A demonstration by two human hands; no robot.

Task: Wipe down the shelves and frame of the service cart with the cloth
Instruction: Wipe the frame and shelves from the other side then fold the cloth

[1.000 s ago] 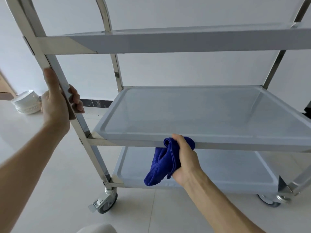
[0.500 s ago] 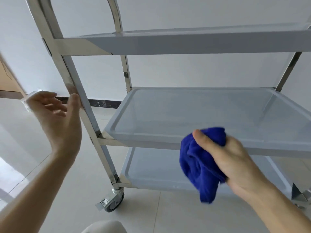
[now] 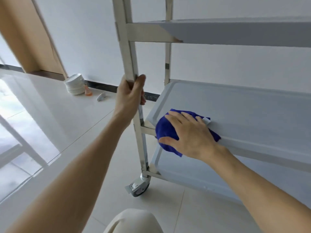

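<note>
Pale glossy floor tiles (image 3: pixel 50 115) and a white wall surround the service cart (image 3: pixel 235 32). On its middle shelf (image 3: pixel 244 111), at the near left corner, lies the blue cloth (image 3: pixel 165 130), partly over the front edge. The right hand (image 3: pixel 190 135) rests flat on the cloth with fingers spread and straight. The left hand (image 3: pixel 130 95) is curled around the near left post (image 3: pixel 125 52) of the frame, above the shelf corner. A stack of white plates (image 3: pixel 74 84) stands by the wall.
</note>
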